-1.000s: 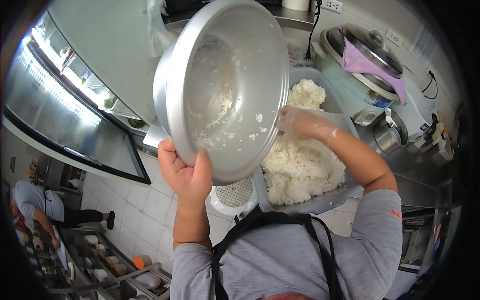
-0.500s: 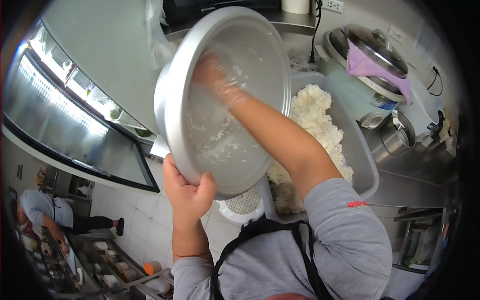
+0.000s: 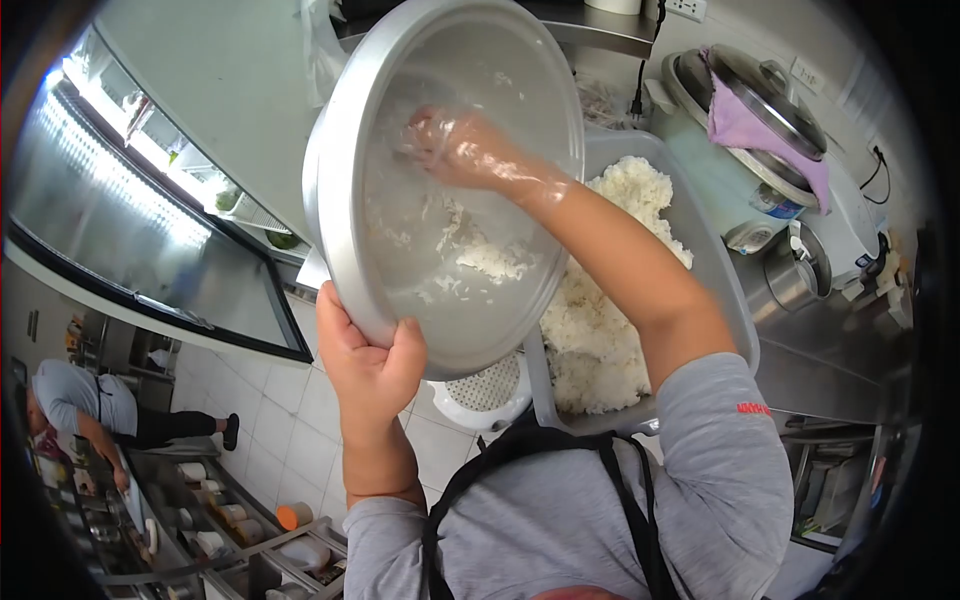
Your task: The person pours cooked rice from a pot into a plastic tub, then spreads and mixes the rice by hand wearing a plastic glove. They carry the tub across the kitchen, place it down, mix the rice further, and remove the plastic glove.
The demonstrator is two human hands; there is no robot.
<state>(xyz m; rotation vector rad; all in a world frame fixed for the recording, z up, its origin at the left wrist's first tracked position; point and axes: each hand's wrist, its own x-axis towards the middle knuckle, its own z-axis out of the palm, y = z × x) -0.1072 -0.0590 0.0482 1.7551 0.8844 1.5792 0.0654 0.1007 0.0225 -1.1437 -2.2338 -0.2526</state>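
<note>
My left hand grips the lower rim of a large metal pot, thumb on one side of the rim and fingers on the other. The pot is tipped, its mouth facing me and the tub. Inside it is my right hand, in a clear plastic glove, fingers curled near the inner wall; what they hold, if anything, is hidden. Loose rice clings to the pot's inside below that hand. Beneath my right forearm, a grey plastic tub holds a big heap of cooked white rice.
To the right stand a lidded cooker with a purple cloth and a metal canister. A glass-doored fridge is open at left. Below the pot is a white perforated stool. Another person works at lower left.
My right hand has moved slightly within the pot and is less blurred. A larger clump of rice now shows on the pot's inside. The pot has shifted slightly up and left in view.
</note>
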